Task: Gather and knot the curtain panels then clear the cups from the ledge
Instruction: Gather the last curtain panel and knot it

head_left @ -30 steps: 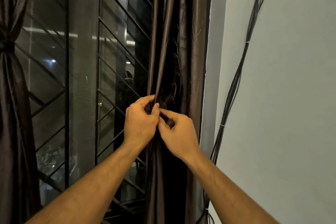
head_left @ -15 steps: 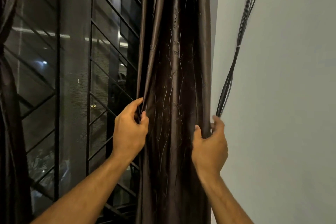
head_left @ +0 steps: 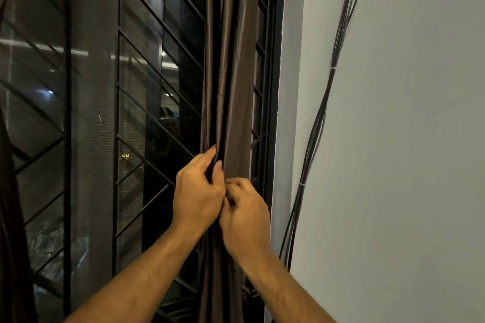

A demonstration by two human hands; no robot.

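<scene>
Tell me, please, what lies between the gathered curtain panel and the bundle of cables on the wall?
In the head view, between the curtain panel and the cables lie the dark window frame with its grille bars, then bare pale wall.

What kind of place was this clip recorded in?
Probably a room in a home, at a window by night. A brown curtain panel hangs before a barred window grille, both hands gathering it, and a bundle of cables runs down the painted wall.

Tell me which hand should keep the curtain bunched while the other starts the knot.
Probably the left hand: its fingers already wrap the gathered curtain panel higher up. The right hand sits lower against the bunch, so it seems freer to work the fabric beneath.
</scene>
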